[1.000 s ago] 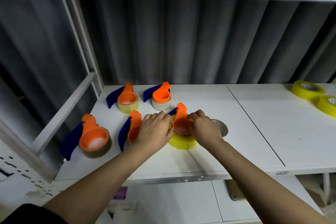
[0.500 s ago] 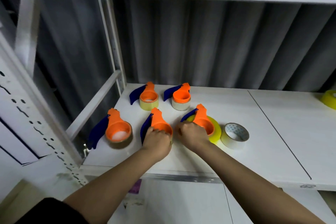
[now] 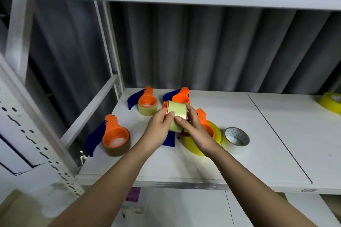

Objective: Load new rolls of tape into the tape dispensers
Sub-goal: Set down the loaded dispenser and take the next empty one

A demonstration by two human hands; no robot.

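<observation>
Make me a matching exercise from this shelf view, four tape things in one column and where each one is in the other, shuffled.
Things:
1. pale roll
2. brown roll
3. loose white-core roll
4. far yellow roll

Places:
A. at the shelf's right edge
B. lifted, held in both hands
C. lying flat, right of the bright yellow roll
D. front left, under an orange dispenser

Pairs: 1-B, 2-D, 3-C, 4-A

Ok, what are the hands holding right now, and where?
Both hands hold one dispenser lifted off the shelf: left hand and right hand grip the pale tape roll on it.
</observation>
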